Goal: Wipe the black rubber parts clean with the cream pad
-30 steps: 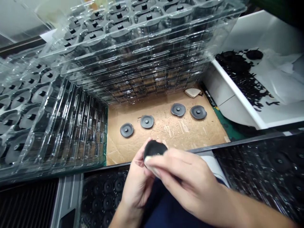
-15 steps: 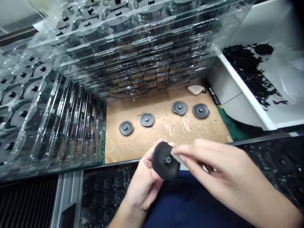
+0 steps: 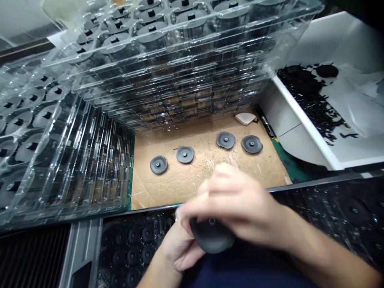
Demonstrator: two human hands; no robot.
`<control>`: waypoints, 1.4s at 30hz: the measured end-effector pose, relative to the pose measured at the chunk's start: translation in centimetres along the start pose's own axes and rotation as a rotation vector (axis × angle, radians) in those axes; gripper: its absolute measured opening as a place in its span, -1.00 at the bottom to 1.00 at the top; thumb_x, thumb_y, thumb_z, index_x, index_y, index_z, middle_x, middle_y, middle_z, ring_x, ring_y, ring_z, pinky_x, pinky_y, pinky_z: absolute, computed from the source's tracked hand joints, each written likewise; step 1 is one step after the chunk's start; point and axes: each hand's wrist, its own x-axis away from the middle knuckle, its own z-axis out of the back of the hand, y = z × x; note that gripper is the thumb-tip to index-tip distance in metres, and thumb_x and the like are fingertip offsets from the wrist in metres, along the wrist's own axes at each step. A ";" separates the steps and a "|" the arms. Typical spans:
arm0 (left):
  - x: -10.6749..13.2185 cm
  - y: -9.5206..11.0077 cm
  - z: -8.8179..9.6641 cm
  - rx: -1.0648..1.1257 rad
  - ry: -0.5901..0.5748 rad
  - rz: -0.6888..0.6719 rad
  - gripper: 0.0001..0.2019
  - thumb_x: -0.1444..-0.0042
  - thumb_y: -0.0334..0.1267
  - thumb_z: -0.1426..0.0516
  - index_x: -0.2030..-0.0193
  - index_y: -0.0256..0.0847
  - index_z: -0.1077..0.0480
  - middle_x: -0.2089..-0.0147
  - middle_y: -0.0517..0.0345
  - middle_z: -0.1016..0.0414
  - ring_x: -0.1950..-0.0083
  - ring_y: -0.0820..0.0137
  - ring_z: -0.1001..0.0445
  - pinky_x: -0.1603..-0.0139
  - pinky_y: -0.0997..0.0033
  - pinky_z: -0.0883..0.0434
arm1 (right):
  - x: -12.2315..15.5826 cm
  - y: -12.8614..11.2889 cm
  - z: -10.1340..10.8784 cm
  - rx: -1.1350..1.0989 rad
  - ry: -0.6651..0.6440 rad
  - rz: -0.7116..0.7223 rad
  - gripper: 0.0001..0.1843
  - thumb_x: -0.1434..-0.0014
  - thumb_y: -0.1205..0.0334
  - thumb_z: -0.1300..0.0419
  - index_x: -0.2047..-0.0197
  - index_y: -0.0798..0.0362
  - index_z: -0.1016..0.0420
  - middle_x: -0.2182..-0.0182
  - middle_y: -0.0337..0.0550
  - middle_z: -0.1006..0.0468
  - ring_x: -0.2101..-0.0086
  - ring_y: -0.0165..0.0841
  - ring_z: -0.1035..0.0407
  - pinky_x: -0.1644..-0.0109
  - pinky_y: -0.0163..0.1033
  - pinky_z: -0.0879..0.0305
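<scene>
I see a black round disc (image 3: 211, 236) with a small grey centre. Four dark grey discs (image 3: 185, 154) lie on the brown cardboard (image 3: 204, 176), which has pale scratch marks. The stacked trays (image 3: 168, 72) are clear plastic with grey parts inside. The bin (image 3: 303, 116) is white, with black scraps (image 3: 309, 96). The mat (image 3: 288, 162) is green.

4 discs (image 3: 185, 154) on cardboard (image 3: 186, 182), trays (image 3: 168, 80) behind
</scene>
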 end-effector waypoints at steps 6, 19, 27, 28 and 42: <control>0.7 1.0 0.4 0.162 -0.231 0.021 -0.59 0.22 -0.30 -0.37 0.13 -0.12 -0.52 0.13 0.13 -0.61 0.14 0.22 -0.58 0.20 0.36 -0.55 | 4.2 6.8 -2.3 0.051 0.061 -0.608 -0.79 -0.22 0.27 -0.11 0.15 -0.03 -0.56 0.24 -0.19 -0.61 0.24 -0.34 -0.48 0.21 -0.27 -0.41; 0.7 1.1 1.9 0.185 -0.152 -0.113 -0.60 0.22 -0.17 -0.36 0.16 -0.13 -0.53 0.09 0.13 -0.61 0.10 0.25 -0.57 0.11 0.48 -0.48 | 10.1 8.1 -9.1 0.361 0.153 -0.610 -0.61 -0.23 0.18 -0.01 -0.08 0.04 -0.44 -0.01 0.16 -0.36 0.23 -0.15 -0.39 0.14 0.04 -0.39; 1.0 0.7 2.5 0.220 -0.043 -0.173 -0.39 0.23 -0.14 -0.35 -0.05 -0.11 -0.40 0.08 0.07 -0.58 0.07 0.25 -0.55 0.04 0.39 -0.45 | 8.8 8.1 -6.9 0.291 0.212 -0.600 -0.67 -0.28 0.20 0.03 -0.01 0.07 -0.44 0.24 -0.05 -0.54 0.35 -0.33 -0.44 0.23 -0.21 -0.43; 1.0 0.7 2.5 0.218 -0.021 -0.184 -0.34 0.23 -0.14 -0.35 -0.10 -0.11 -0.36 0.10 0.06 -0.58 0.08 0.25 -0.55 0.03 0.39 -0.44 | 8.9 7.8 -7.1 0.278 0.207 -0.603 -0.68 -0.28 0.20 0.02 0.01 0.07 -0.45 0.25 -0.07 -0.55 0.39 -0.35 -0.44 0.28 -0.24 -0.43; 1.1 0.4 1.3 0.032 0.104 -0.336 -0.48 0.20 -0.26 -0.36 0.01 -0.11 -0.43 0.06 0.11 -0.55 0.03 0.34 -0.50 0.01 0.46 -0.40 | 1.5 -2.8 -3.3 0.125 0.290 -0.217 -0.70 -0.22 0.42 -0.03 -0.01 0.17 -0.40 0.25 -0.04 -0.55 0.24 -0.32 -0.40 0.13 -0.21 -0.36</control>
